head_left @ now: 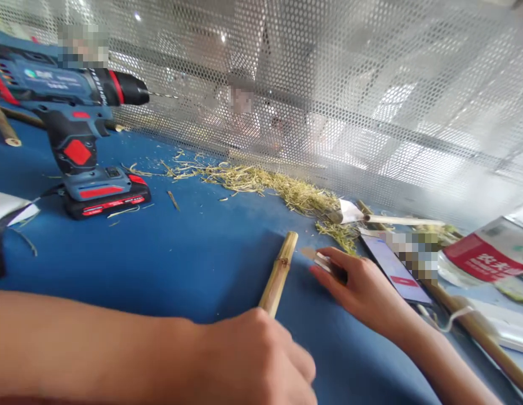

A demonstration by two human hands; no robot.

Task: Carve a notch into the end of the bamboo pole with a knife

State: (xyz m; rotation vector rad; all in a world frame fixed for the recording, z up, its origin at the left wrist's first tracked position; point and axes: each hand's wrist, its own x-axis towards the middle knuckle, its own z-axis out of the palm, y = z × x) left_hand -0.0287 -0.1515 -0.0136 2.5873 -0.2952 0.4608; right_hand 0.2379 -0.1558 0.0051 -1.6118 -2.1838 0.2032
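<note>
Stick [280,274]: one, pale, with a darker ring at a node; lies lower centre over the table [193,253], upper end pointing away and slightly right. Whether its far end touches the surface cannot be told.

Left hand [261,354]: clenched around the near part of the stick, knuckles up; fingertips hidden.

Right hand [362,281]: to the right of the stick, apart from it; thumb and fingers pinch a metal tool [327,265], its front end blurred and directed toward the stick.

Table: blue, strewn with small scraps.

Shavings [261,181]: yellow-green, thin, heaped in a long band along the foot of the screen [295,101], which is perforated metal.

Drill [77,109]: blue, black and red; upright on its battery, left side; bit fitted, pointing right.

Phone [392,267]: lying face up just beyond the right wrist, display lit.

Bottle [484,253]: clear, red label, right edge.

Pole [481,332]: brown, slanting down to the lower right corner, between phone and bottle.
</note>
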